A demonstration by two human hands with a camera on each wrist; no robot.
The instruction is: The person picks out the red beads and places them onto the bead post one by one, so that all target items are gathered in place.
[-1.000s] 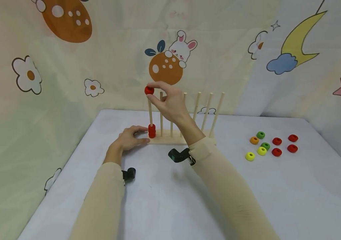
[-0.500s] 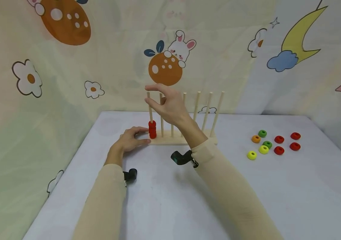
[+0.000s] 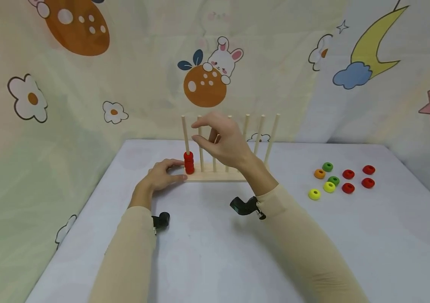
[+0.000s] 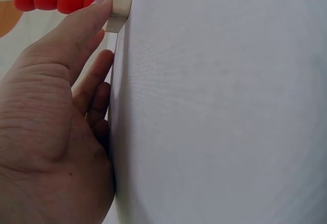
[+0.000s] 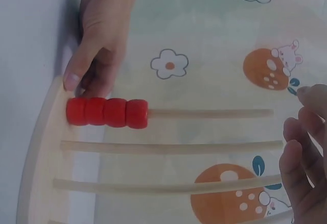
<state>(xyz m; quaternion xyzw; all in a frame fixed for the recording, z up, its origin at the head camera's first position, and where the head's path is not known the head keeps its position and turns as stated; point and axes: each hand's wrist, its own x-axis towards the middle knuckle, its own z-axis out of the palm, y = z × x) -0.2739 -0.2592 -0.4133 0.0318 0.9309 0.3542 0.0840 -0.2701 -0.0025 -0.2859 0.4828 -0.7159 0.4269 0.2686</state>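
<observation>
A wooden peg rack [image 3: 218, 176] with several upright pegs stands at the far side of the table. Several red beads [image 3: 189, 163] are stacked on its leftmost peg, down at the base. My left hand [image 3: 160, 174] holds the left end of the base, thumb at the front corner and index finger at the back. In the left wrist view the thumb [image 4: 76, 30] lies against the base beside the beads. My right hand [image 3: 228, 141] is raised in front of the pegs, thumb and index finger apart with nothing between them. It partly hides the middle pegs.
Loose beads lie on the white table [image 3: 207, 252] to the right: several red [image 3: 348, 188], two green [image 3: 327, 167], two yellow [image 3: 314, 194] and one orange [image 3: 319, 174]. A patterned cloth [image 3: 150, 84] hangs behind the table.
The red bead pinched by my right hand was let go and dropped onto the leftmost peg's stack. My right hand then moved right and slightly down. My left hand stays at the base.
</observation>
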